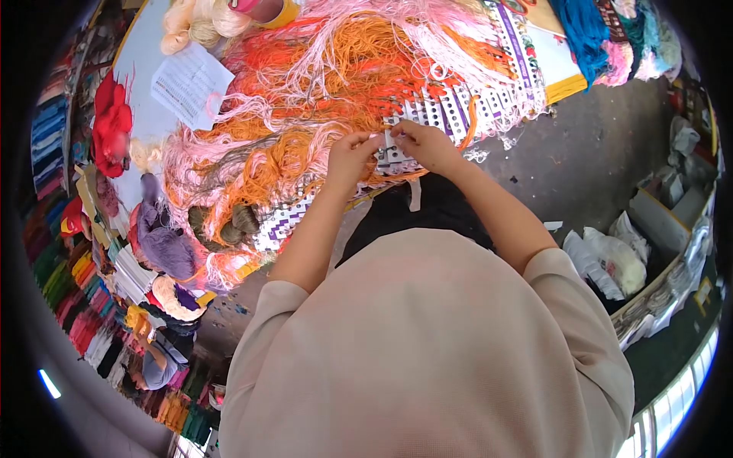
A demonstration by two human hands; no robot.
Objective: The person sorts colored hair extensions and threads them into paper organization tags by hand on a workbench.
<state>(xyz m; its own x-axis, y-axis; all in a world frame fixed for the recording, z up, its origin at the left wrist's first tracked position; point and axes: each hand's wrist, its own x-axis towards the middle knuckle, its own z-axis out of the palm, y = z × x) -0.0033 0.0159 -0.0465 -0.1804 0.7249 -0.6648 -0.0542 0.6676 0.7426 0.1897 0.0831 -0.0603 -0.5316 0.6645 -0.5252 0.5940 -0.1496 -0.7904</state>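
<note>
Pinched fingertips of left hand (354, 160) and right hand (429, 146) grip a white punched card (388, 142) directly between them, equally near, long axis pointing away from body, by worktop's (565, 89) near edge.

Not a word or number to be read; just tiny, illegible print on the white paper sheet (192, 85); blurred marks on the purple-and-white cards (524, 57).

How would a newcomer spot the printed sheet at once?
Find the table heaped with orange and pink thread. Left of that thread, just below the cream yarn balls, a white sheet lies askew. Unlike the tangled strands beside it, it is flat, straight-edged and finely printed.
</note>
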